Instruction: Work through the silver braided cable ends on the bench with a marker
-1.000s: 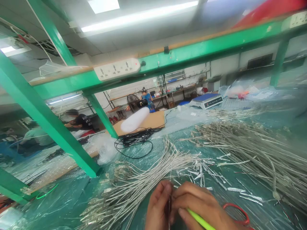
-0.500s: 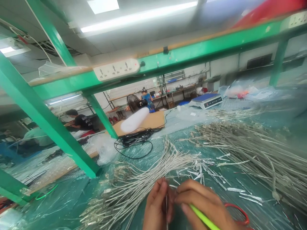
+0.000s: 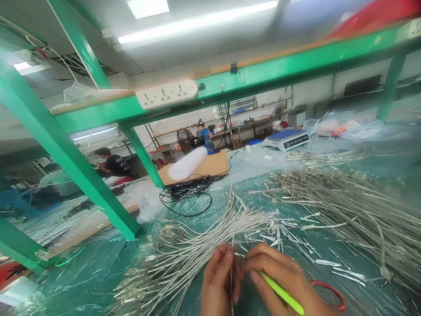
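Observation:
My left hand (image 3: 219,281) is closed around a thin silvery cable (image 3: 233,239), which stands upright between thumb and fingers. Close beside it, my right hand (image 3: 284,274) grips a slim tool with a bright yellow-green handle (image 3: 283,296). Fingers hide the tool's tip, so its exact kind cannot be made out. Behind my hands a fanned bundle of pale braided cables (image 3: 200,245) lies on the table, connectors at the left end. Shiny foil scraps (image 3: 276,235) are strewn to the right. A red looped handle (image 3: 332,289) shows past my right hand.
A larger cable pile (image 3: 338,202) covers the right side. Further back stand a blue-topped scale (image 3: 287,138), a coiled black cable (image 3: 189,188) and a white roll (image 3: 188,163). A green post (image 3: 95,184) rises at left; a power strip (image 3: 167,94) hangs on the crossbar.
The camera view has turned slightly, so the scene sits a little further right. Both hands keep their grips, with the cable and tool held nearly as before.

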A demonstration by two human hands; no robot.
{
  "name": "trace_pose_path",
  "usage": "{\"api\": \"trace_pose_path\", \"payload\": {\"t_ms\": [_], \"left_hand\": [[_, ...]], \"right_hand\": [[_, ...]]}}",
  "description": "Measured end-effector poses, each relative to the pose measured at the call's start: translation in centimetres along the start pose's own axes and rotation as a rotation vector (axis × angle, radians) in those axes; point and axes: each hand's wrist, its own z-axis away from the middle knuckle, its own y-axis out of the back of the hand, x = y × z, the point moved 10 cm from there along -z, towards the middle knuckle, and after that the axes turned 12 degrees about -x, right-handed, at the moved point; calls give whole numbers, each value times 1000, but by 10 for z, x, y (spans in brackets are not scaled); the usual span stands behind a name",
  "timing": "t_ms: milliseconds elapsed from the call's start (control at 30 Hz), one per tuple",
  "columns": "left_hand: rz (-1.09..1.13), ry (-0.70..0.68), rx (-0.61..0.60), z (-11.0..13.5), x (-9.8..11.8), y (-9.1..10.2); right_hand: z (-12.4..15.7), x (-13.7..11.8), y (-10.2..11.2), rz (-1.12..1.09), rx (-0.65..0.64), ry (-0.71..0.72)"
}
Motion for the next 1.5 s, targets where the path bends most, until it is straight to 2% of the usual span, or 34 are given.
{"api": "trace_pose_path", "payload": {"t_ms": [467,700,800,900,967,1100,1200,1367,1500], "left_hand": [[-77,-17,12,-1,0,5],[-66,27,-30,-2,-14,2],[0,40,-46,-4,-17,0],[58,45,-83,-6,-15,-3],[84,64,-108,-7,-15,-5],[117,86,-164,-7,-15,-9],[108,97,-176,-5,-17,-12],[87,114,-211,-1,-24,-20],[96,99,-236,0,-25,-24]], "right_hand": [[0,0,2,-40,18,15],[-3,-9,3,-28,1,66],[7,-9,10,19,107,49],[20,6,28,18,306,-52],[21,19,32,-28,343,-131],[12,42,23,-108,249,-297],[6,49,10,-158,140,-385],[3,52,-6,-304,33,-435],[4,56,-9,-436,28,-443]]}}
